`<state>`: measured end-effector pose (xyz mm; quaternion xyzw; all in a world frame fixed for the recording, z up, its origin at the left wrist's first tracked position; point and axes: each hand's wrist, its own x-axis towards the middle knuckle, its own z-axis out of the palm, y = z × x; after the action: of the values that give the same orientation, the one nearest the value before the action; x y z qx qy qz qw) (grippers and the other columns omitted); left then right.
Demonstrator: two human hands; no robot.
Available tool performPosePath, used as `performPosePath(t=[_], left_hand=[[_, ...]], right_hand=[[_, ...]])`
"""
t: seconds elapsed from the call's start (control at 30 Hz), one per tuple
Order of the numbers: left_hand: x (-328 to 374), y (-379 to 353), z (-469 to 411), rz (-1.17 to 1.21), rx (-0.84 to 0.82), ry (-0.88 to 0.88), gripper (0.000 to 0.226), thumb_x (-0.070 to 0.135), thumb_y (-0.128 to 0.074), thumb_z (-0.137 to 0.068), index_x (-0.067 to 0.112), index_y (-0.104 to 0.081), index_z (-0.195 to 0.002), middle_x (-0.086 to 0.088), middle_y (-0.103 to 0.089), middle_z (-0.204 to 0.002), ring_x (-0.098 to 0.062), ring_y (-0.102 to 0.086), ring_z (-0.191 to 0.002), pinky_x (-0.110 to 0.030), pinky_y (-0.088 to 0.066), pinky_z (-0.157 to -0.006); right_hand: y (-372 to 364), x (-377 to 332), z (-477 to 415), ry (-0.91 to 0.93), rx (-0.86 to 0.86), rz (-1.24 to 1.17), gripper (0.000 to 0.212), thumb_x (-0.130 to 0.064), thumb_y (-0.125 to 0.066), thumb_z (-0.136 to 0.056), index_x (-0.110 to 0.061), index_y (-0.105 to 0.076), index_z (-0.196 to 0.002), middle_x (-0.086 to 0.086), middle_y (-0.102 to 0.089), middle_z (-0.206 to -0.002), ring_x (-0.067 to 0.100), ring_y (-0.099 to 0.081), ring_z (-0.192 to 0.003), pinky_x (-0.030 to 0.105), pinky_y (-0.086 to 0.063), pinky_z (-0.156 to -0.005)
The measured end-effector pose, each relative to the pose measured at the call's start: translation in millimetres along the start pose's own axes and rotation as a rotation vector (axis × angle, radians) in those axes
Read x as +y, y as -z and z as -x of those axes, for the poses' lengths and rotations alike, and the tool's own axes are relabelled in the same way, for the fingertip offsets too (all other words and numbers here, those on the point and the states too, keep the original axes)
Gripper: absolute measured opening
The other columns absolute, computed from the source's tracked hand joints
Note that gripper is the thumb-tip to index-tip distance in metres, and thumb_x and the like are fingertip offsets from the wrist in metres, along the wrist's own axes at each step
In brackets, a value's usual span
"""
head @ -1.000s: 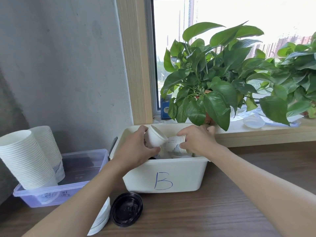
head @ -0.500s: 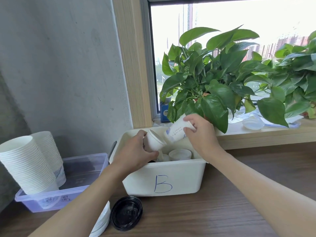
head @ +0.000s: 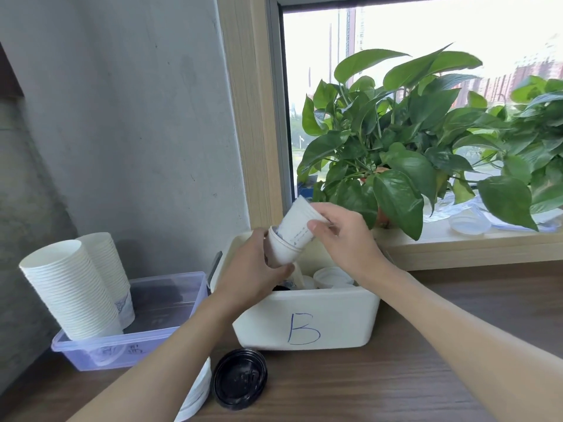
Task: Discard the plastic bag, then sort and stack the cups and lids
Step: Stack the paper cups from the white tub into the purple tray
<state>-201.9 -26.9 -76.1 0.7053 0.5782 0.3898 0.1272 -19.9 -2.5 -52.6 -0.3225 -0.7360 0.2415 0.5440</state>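
Since a moment ago, the right hand (head: 341, 236) has brought its paper cup (head: 297, 220) into the mouth of the second cup (head: 281, 251), which the left hand (head: 253, 269) grips around. The right hand pinches its tilted cup by the side. Both cups are above the white bin (head: 335, 315), at its 10 o'clock corner.

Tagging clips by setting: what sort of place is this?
Probably an office pantry or break corner: a wooden counter by a window onto city buildings, potted plants on the sill, and tall stacks of paper cups in a clear tub beside a bin marked B.
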Motion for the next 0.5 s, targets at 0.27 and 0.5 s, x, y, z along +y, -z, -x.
performPosePath(t=[0.27, 0.5], left_hand=[[1.0, 8.3, 1.0, 0.005, 0.097, -0.141, 0.094, 0.022, -0.075, -0.079, 0.057, -0.014, -0.143, 0.004, -0.056, -0.096, -0.007, -0.05, -0.072, -0.023, -0.039, -0.064], [-19.5, 38.4, -8.9, -0.093, 0.177, -0.1, 0.079, 0.033, -0.072, -0.08, 0.056, -0.022, -0.137, 0.001, -0.055, -0.108, -0.023, -0.056, -0.086, -0.043, -0.052, -0.081]], right_hand=[[-15.7, -2.4, -2.7, 0.005, -0.028, -0.011, 0.017, -0.004, -0.059, -0.09, -0.012, -0.07, -0.101, -0.001, -0.059, -0.105, 0.005, -0.057, -0.099, 0.018, -0.047, -0.087], [-23.9, 13.7, -10.3, -0.165, -0.159, 0.071, 0.034, -0.018, -0.059, -0.092, -0.019, -0.058, -0.126, -0.006, -0.06, -0.122, 0.006, -0.06, -0.107, 0.025, -0.046, -0.093]])
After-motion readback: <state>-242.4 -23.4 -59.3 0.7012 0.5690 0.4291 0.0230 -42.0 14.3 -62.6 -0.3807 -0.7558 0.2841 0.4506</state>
